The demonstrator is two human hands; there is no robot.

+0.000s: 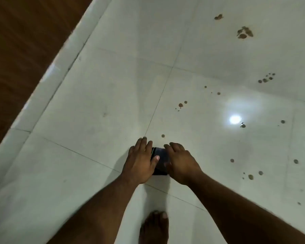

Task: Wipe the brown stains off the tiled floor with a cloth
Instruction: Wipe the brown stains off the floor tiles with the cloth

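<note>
Both hands are down at a small dark object (160,161) lying flat on the tiled floor (88,106); whether it is the folded cloth cannot be told, since it looks flat and slightly glossy. The left hand (141,161) rests its thumb on the object's left edge, fingers extended; the right hand (180,162) covers its right side, fingers spread, neither clenched around it. If it is cloth, it should be light and limp, best pinched at an edge. The brown stains (245,33) lie unwiped beyond and right of the object, the nearest spot (163,136) just beyond it. A bare foot (154,226) stands on the near side of it.
</note>
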